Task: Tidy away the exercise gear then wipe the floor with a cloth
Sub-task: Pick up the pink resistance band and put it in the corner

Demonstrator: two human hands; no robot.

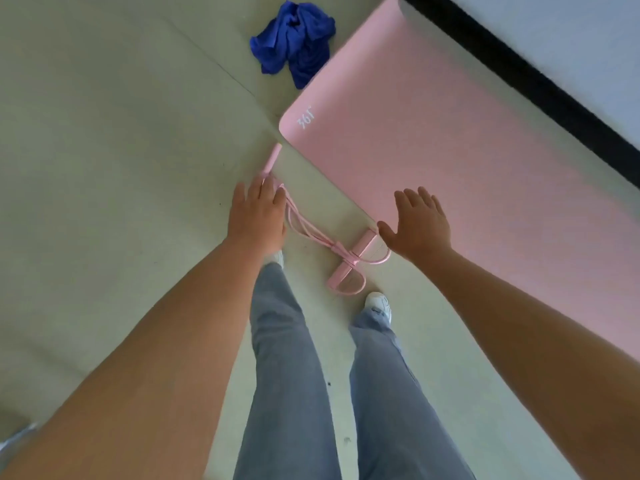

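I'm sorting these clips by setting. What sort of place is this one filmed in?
Probably an indoor workout spot, home or studio; I can't tell which. A pink exercise mat lies unrolled on a pale smooth floor, with a pink pull-rope trainer beside it and a crumpled blue cloth nearby.

Pale floor (104,133), black skirting (519,74) (wall (571,26) perhaps grey).
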